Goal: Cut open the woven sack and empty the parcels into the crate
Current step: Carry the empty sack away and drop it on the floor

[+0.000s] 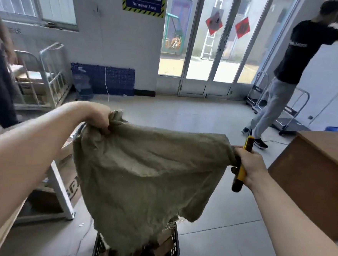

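Head view: grey floor (217, 221), glass doors (198, 70) at twelve.
My left hand (99, 119) clutches the frayed woven sack (140, 176) over the lattice crate (174, 250) at six; my right hand (249, 165) grips sack and yellow cutter (238, 180).

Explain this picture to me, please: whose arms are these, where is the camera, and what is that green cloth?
There is no machine here: these are a person's two bare hands, filmed by one wide camera worn on their head, looking forward and down. The left hand grips one top corner of an olive woven sack; the right hand grips the other corner together with a yellow utility knife. The sack hangs with its ragged open end down over a black crate on the floor, where brown parcels show. A wooden cabinet stands to the right, and another person stands near the glass doors.
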`<state>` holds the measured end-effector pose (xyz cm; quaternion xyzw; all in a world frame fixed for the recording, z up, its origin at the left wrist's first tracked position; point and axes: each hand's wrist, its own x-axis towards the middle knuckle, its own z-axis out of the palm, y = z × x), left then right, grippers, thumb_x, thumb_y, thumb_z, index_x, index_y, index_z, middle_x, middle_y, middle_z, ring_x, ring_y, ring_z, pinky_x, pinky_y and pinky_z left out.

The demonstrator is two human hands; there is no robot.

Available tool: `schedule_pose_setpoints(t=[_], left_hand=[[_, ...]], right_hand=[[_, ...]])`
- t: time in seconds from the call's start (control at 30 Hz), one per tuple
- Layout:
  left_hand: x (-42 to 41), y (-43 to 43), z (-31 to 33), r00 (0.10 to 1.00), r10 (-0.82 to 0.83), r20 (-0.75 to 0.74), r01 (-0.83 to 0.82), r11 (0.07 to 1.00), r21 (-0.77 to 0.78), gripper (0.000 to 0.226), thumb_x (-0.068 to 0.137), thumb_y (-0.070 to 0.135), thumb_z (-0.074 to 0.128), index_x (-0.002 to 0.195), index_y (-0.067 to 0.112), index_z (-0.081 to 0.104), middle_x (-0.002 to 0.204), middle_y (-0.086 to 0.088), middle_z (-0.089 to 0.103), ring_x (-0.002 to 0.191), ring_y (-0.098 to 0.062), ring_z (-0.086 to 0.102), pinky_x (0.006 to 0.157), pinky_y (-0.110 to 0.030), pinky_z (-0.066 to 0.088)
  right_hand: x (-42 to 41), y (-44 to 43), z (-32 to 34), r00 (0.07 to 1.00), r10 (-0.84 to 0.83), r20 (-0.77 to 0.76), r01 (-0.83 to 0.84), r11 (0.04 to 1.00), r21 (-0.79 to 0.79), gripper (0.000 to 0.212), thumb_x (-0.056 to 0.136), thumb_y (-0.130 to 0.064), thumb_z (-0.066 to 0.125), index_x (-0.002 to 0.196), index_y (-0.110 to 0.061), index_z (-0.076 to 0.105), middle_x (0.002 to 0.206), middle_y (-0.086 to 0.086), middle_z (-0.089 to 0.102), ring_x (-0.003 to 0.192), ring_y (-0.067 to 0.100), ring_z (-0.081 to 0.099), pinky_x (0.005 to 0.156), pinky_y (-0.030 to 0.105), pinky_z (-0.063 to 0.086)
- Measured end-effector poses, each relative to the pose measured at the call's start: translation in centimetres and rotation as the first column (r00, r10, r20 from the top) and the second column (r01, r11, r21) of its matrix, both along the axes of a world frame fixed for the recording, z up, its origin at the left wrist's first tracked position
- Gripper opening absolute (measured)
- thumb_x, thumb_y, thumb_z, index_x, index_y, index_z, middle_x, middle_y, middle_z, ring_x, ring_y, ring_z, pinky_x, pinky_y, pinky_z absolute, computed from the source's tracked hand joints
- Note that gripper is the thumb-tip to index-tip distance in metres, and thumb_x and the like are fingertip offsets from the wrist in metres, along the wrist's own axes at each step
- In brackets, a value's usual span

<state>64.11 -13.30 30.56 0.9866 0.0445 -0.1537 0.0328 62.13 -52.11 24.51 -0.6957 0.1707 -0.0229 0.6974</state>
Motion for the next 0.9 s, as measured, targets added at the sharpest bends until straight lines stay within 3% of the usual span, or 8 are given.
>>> schedule_pose_setpoints(t=[0.1, 0.2, 0.43, 0.53, 0.67, 0.77, 0.83, 0.9], left_hand=[[0.3, -0.9, 0.2, 0.992, 0.085, 0.097, -0.069, 0.985, -0.16, 0.003, 0.079, 0.013, 0.064, 0.08, 0.014, 0.06, 0.086, -0.008, 0.064, 0.079, -0.025, 0.062, 0.07, -0.034, 0.052], [0.5, -2.3, 0.5, 0.963, 0.209, 0.171, -0.119, 0.897, -0.426, 0.016, 0.082, 0.008, 0.053, 0.094, 0.005, 0.063, 0.093, -0.017, 0.065, 0.086, -0.032, 0.064, 0.075, -0.039, 0.056], [-0.3, -10.1, 2.1, 0.904, 0.209, 0.374, 0.035, 0.834, -0.551, 0.03, 0.086, 0.019, 0.051, 0.112, 0.008, 0.064, 0.111, -0.015, 0.064, 0.105, -0.034, 0.059, 0.088, -0.037, 0.047], [-2.0, -14.3, 2.7, 0.93, 0.158, 0.332, 0.107, 0.749, -0.654, 0.017, 0.089, 0.022, 0.053, 0.097, 0.012, 0.065, 0.101, -0.011, 0.064, 0.096, -0.03, 0.06, 0.084, -0.036, 0.049], [-4.7, -19.3, 3.4, 0.998, 0.048, 0.03, 0.004, 0.462, -0.887, 0.013, 0.085, 0.027, 0.062, 0.088, 0.015, 0.061, 0.088, -0.011, 0.067, 0.076, -0.024, 0.063, 0.068, -0.032, 0.051], [-6.0, -22.6, 2.9, 0.975, -0.204, -0.087, 0.005, 0.413, -0.911, 0.034, 0.064, 0.02, 0.069, 0.095, 0.011, 0.058, 0.09, -0.012, 0.06, 0.079, -0.025, 0.058, 0.08, -0.037, 0.048], [-7.0, -25.5, 2.0, 0.942, -0.327, -0.071, 0.064, 0.384, -0.921, 0.044, 0.069, 0.004, 0.067, 0.11, 0.009, 0.053, 0.098, -0.015, 0.057, 0.09, -0.029, 0.057, 0.088, -0.044, 0.049], [-8.1, -29.1, 0.9, 0.944, -0.33, -0.001, 0.142, 0.409, -0.901, 0.044, 0.079, -0.009, 0.06, 0.12, 0.004, 0.049, 0.108, -0.016, 0.059, 0.098, -0.031, 0.061, 0.09, -0.046, 0.054]], right_hand=[[-1.3, -1.3, 0.4, 1.0, -0.03, 0.0, 0.03, 0.999, -0.046, 0.022, 0.086, -0.01, 0.062, 0.068, -0.016, 0.052, 0.066, 0.004, 0.045, 0.06, 0.018, 0.041, 0.054, 0.029, 0.033], [-2.7, -3.2, 0.6, 0.999, -0.038, 0.015, 0.039, 0.994, -0.106, 0.021, 0.085, -0.016, 0.066, 0.07, -0.017, 0.052, 0.066, 0.003, 0.047, 0.06, 0.017, 0.041, 0.051, 0.028, 0.032], [-7.5, -9.3, 1.2, 0.988, -0.146, 0.052, 0.155, 0.937, -0.312, 0.009, 0.079, -0.009, 0.071, 0.077, -0.012, 0.062, 0.071, 0.01, 0.057, 0.061, 0.023, 0.048, 0.051, 0.031, 0.04], [-10.5, -12.8, 0.8, 0.977, -0.213, 0.01, 0.208, 0.941, -0.267, 0.014, 0.077, -0.008, 0.067, 0.088, -0.016, 0.068, 0.089, 0.011, 0.069, 0.071, 0.027, 0.055, 0.059, 0.034, 0.044], [-16.3, -17.5, 0.6, 0.942, -0.335, -0.019, 0.315, 0.903, -0.294, 0.008, 0.075, -0.02, 0.069, 0.076, -0.013, 0.067, 0.082, 0.02, 0.065, 0.072, 0.032, 0.058, 0.065, 0.045, 0.049], [-21.8, -20.4, 1.3, 0.915, -0.397, -0.067, 0.379, 0.906, -0.188, 0.037, 0.074, -0.039, 0.078, 0.083, -0.007, 0.064, 0.08, 0.018, 0.062, 0.074, 0.034, 0.06, 0.068, 0.048, 0.051], [-25.6, -22.2, 1.6, 0.904, -0.416, -0.095, 0.4, 0.904, -0.148, 0.073, 0.047, -0.064, 0.084, 0.087, -0.006, 0.065, 0.081, 0.016, 0.065, 0.076, 0.033, 0.061, 0.067, 0.045, 0.051], [-29.4, -23.5, 1.7, 0.907, -0.407, -0.111, 0.386, 0.906, -0.171, 0.078, 0.039, -0.067, 0.081, 0.086, -0.007, 0.065, 0.077, 0.012, 0.064, 0.069, 0.027, 0.059, 0.057, 0.035, 0.043]])
